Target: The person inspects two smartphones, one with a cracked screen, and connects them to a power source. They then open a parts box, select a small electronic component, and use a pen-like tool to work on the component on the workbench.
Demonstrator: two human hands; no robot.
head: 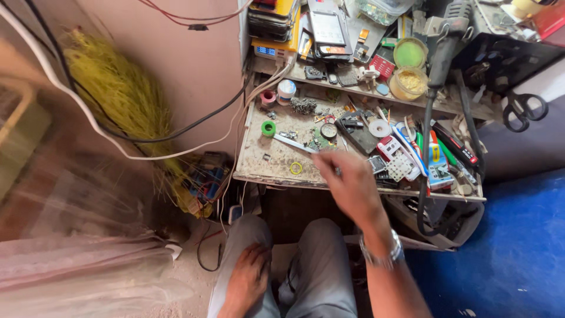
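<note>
My right hand (347, 179), with a metal watch on its wrist, reaches over the front edge of a cluttered workbench (276, 168). It is blurred, and its fingertips sit near a small metal tool or tweezers (297, 143); whether it grips anything I cannot tell. A small yellow ring (296, 168) lies just left of that hand. My left hand (248, 277) rests on my left thigh, fingers spread, holding nothing. A small green circuit board (321, 140) lies just beyond the right hand's fingers.
The bench holds tape rolls (269, 128), phones (400, 156), screwdrivers and loose parts. Two round tubs (409, 54) and stacked devices sit on a raised shelf. Scissors (521, 109) hang at right. Cables (176, 132) and a straw broom (123, 94) lie along the left wall.
</note>
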